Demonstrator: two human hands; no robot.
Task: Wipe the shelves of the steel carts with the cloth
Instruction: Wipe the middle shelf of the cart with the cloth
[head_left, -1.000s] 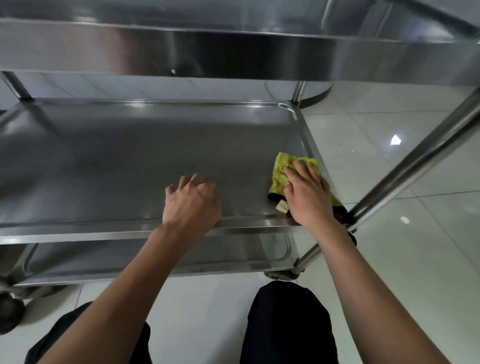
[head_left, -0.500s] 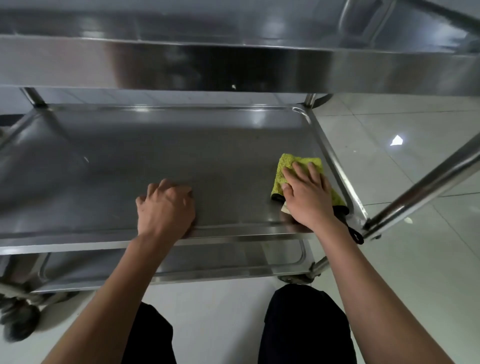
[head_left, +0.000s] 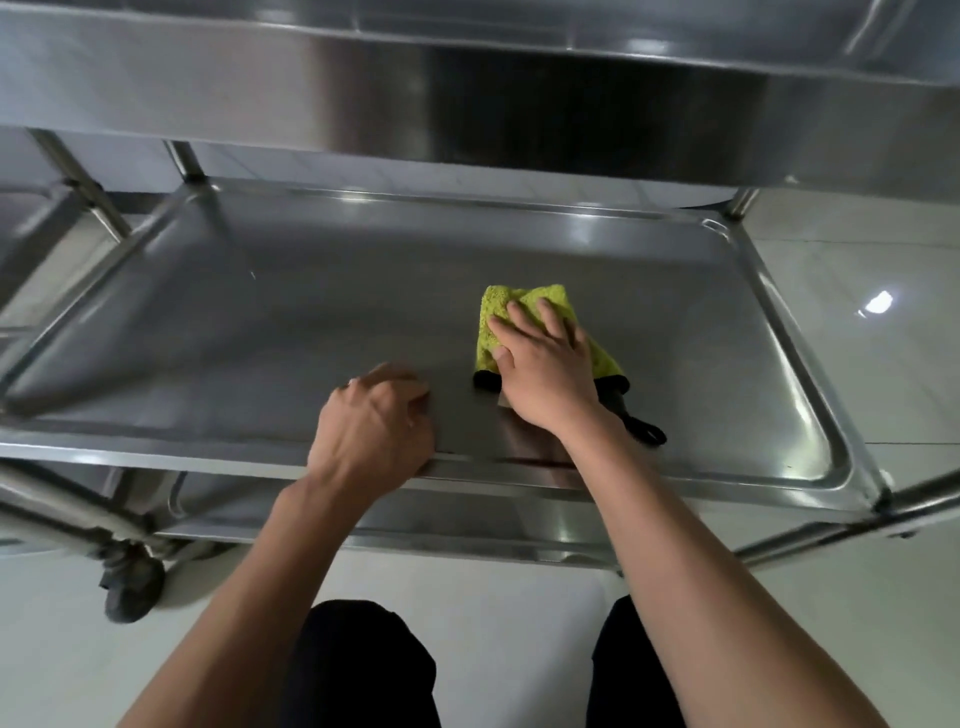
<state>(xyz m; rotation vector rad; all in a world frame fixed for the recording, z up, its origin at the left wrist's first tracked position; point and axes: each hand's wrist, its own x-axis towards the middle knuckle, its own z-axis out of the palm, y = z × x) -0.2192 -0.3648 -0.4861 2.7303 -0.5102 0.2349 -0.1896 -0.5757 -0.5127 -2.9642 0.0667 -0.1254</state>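
right hand (head_left: 545, 376) and yellow cloth (head_left: 524, 322) slid leftward from the shelf's right edge toward centre

left hand (head_left: 374, 431) curled, knuckles up; right hand (head_left: 545, 371) flat, fingers spread
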